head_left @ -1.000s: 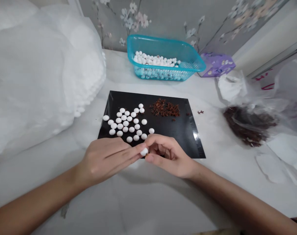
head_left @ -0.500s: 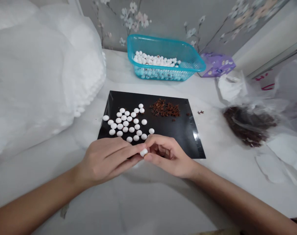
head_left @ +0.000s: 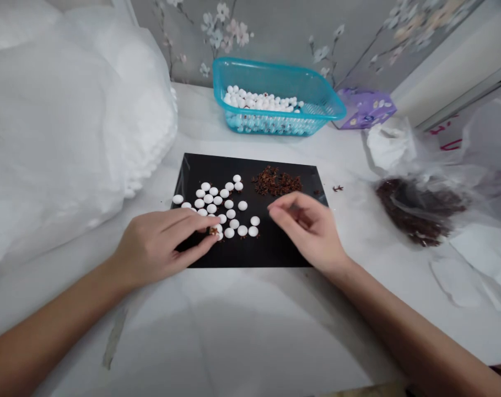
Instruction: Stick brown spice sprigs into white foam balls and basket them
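Note:
On a black board (head_left: 250, 255) lie several small white balls (head_left: 242, 205), some with brown bits showing beneath. My left hand (head_left: 161, 242) is over the board's left front part, thumb and forefinger closed on a white ball with a brown piece (head_left: 214, 230) on it, among the other balls. A heap of small brown spiky pieces (head_left: 277, 181) lies on the far right of the board. Just in front of that heap is my right hand (head_left: 308, 229), its thumb and forefinger pinched together; whatever may be between the tips is too small to make out.
A blue basket (head_left: 275, 117) with white balls stands at the back, beside a purple packet (head_left: 365, 109). A large white bulging bag (head_left: 76, 121) takes up the left. At right lies a clear bag of brown pieces (head_left: 419, 209). One loose brown piece (head_left: 338, 188) is on the table.
My hands have come apart from around one white ball. The left has carried it left and down among the others; the right has moved right toward the brown heap.

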{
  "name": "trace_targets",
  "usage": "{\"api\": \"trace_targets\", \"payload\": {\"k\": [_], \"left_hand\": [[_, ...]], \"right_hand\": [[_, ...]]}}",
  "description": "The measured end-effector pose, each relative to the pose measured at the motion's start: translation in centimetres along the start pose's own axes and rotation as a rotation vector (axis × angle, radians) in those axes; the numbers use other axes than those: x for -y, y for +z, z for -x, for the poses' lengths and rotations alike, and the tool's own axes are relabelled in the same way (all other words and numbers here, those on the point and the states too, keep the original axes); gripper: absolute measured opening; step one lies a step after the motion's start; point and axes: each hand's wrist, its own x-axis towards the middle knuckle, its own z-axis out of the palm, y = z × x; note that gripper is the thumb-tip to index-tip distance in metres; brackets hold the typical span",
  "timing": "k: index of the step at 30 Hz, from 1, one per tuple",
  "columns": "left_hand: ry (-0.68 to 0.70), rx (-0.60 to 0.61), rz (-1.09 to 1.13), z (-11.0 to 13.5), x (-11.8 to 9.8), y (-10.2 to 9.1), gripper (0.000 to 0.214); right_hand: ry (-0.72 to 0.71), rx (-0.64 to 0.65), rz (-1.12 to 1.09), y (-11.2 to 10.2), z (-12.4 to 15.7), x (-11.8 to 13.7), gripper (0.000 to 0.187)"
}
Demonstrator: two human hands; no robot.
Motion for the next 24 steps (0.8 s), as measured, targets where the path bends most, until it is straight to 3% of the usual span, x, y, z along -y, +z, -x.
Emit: {"api": "trace_targets", "payload": {"k": [3, 5, 10, 17, 24], "left_hand": [[-0.055, 0.045, 0.017, 0.0, 0.9, -0.2, 0.024], [-0.128, 0.05, 0.073, 0.0, 1.3, -0.3, 0.023], [-0.271, 0.075, 0.146, 0.0, 1.5, -0.4, 0.021], [-0.301, 0.1, 0.125, 0.1, 1.6, -0.4, 0.019], [-0.251, 0.073, 0.089, 0.2, 1.8, -0.6, 0.016]], "right_hand": [[0.012, -0.302, 0.264, -1.0, -1.3, -1.5, 0.013], [0.003, -0.372, 0.423, -1.5, -1.8, -2.3, 0.013], [-0.005, -0.305, 0.669, -1.9, -1.9, -2.8, 0.017], [-0.012, -0.252, 0.66, -1.7, -1.7, -2.6, 0.007], [-0.046, -0.255, 0.616, -1.6, -1.6, -2.6, 0.009]]}}
